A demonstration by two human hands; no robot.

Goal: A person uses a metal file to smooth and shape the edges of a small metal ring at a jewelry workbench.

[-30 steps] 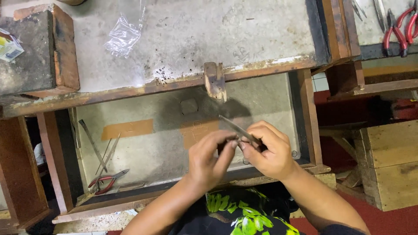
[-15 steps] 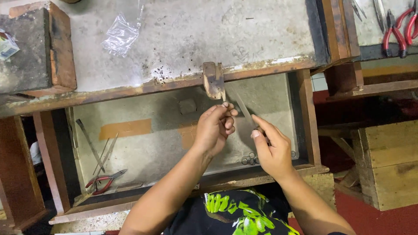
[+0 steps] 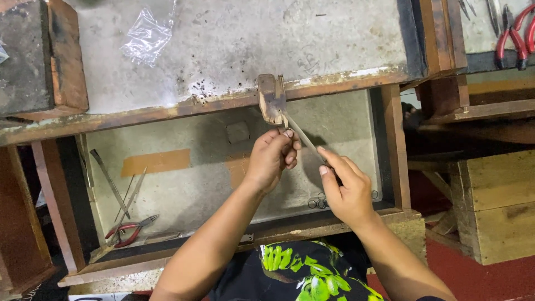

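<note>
Where the far left edge begins, a dark block with a rusty wooden frame (image 3: 39, 67) sits on the grey table (image 3: 251, 39), and a crumpled clear plastic bag (image 3: 146, 36) lies on the table just to its right. Below the table's worn wooden front edge an open drawer (image 3: 184, 189) shows a pale, stained floor with an orange tape patch (image 3: 156, 162); at its left side lie a flat metal file (image 3: 110, 183), a couple of thin rods, and red-handled pliers (image 3: 129, 231) near the front corner. Further right, a small notched wooden peg (image 3: 271, 99) juts out from the table's edge over the drawer. The left hand (image 3: 271, 159) reaches up just under that peg, its fingertips pinched narrowly together on something too small to make out, right at the peg's lower tip. A slim metal file (image 3: 304, 136) runs from the peg's tip down and to the right, its upper end touching the spot where the left fingers pinch. The right hand (image 3: 346, 192) is closed around the lower end of that file, forefinger stretched along it. Several small metal rings (image 3: 319, 202) lie on the drawer floor between the wrists. At the far right another bench carries red-handled pliers (image 3: 515, 42), with a pale wooden crate (image 3: 496, 206) beneath.
</note>
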